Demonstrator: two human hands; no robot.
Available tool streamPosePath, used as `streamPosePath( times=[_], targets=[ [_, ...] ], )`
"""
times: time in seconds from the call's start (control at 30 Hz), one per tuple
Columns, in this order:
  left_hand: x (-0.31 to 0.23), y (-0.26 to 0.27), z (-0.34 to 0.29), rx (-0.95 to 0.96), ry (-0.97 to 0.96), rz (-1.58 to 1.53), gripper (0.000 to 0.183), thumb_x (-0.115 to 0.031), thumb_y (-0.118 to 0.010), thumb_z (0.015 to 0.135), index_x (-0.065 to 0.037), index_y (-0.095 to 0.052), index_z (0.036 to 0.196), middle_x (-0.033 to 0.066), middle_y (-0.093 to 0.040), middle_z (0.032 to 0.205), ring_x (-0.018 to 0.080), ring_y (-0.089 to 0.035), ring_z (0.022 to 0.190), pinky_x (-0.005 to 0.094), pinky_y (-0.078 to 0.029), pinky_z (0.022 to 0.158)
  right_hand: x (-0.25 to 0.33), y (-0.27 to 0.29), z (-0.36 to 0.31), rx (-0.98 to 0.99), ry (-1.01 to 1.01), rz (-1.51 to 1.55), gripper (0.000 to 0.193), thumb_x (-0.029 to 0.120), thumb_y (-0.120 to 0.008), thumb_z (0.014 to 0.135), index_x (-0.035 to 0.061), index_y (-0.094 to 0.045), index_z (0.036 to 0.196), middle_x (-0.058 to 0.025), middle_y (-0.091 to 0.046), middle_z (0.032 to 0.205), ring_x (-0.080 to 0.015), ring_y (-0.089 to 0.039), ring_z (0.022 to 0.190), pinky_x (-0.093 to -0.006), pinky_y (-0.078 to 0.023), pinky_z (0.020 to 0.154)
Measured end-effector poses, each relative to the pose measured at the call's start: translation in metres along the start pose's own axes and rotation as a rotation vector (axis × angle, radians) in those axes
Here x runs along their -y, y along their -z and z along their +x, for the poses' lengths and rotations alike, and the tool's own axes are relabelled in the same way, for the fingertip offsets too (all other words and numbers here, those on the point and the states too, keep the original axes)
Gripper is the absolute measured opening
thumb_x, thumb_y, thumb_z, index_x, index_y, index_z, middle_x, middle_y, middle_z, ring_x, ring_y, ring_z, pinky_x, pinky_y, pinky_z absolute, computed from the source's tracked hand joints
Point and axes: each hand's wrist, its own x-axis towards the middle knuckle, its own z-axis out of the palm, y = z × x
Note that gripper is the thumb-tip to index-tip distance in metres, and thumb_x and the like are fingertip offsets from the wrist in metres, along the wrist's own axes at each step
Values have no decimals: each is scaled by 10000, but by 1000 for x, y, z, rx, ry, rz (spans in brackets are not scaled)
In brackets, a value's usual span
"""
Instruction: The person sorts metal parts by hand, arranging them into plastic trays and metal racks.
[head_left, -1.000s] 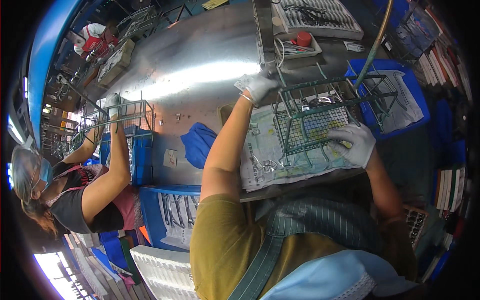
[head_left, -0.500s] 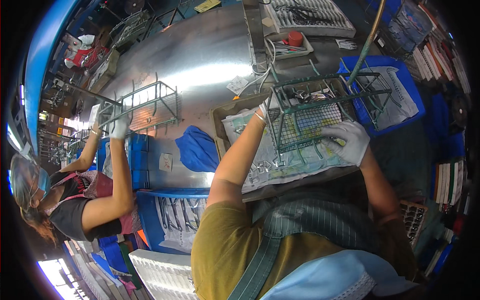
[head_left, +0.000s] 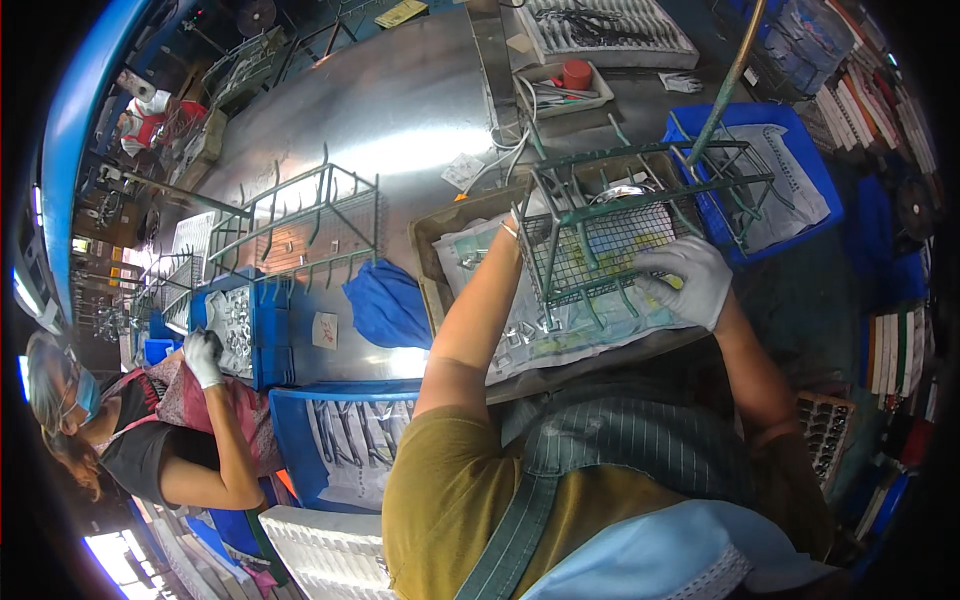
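Observation:
A green wire rack (head_left: 600, 212) with hooked prongs and a mesh panel hangs from a rod, above a grey tray (head_left: 428, 270) lined with printed paper. My left hand (head_left: 533, 204), gloved in white, reaches behind the rack's left end, where the frame hides its fingers. My right hand (head_left: 690, 280), also gloved, is at the rack's front right, beside a lower prong. Its thumb and fingertips curl together in a pinch; whatever lies between them is too small to make out. Shiny metal pieces (head_left: 627, 192) show behind the rack's upper bars, and small metal parts (head_left: 520, 332) lie on the paper.
A blue bin (head_left: 830, 200) lined with paper stands to the right. A blue cloth (head_left: 385, 303) lies left of the tray. Nearer is a blue bin (head_left: 290, 420) of metal tools. On the left, a co-worker's gloved hand (head_left: 203, 357) is at another bin, below a second rack (head_left: 300, 215).
The view has shifted slightly. My hands stay at about the same places on the rack. The co-worker's hands have left the second rack, and one is now down by a blue bin.

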Motion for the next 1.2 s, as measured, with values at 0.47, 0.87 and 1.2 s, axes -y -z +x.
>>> streamPosePath(
  times=[0.47, 0.87, 1.2],
  targets=[
    [25, -13, 44, -109, 51, -271, 227, -191, -542, 836, 6, -559, 950, 107, -619, 812, 199, -608, 664, 313, -515, 577, -14, -1, -3, -14, 6, 8, 218, 334, -673, 715, 141, -672, 815, -23, -649, 793, -211, -610, 771, -324, -457, 730],
    [12, -4, 44, -167, 219, -1038, 254, -231, -533, 848, -5, -582, 956, 103, -630, 835, 215, -625, 695, 308, -519, 629, -36, 13, -1, 78, -124, 106, 178, 273, -667, 739, 109, -672, 809, -38, -655, 807, -217, -616, 770, -315, -473, 711],
    [21, -33, 36, -225, 165, -1085, 206, -203, -550, 821, -18, -616, 886, 55, -599, 775, 153, -579, 656, 247, -484, 597, -68, 39, 43, 173, -291, -194, 393, 366, -506, 845, 103, -544, 1135, -159, -549, 1112, -316, -501, 1052, -372, -393, 892]
  ],
)
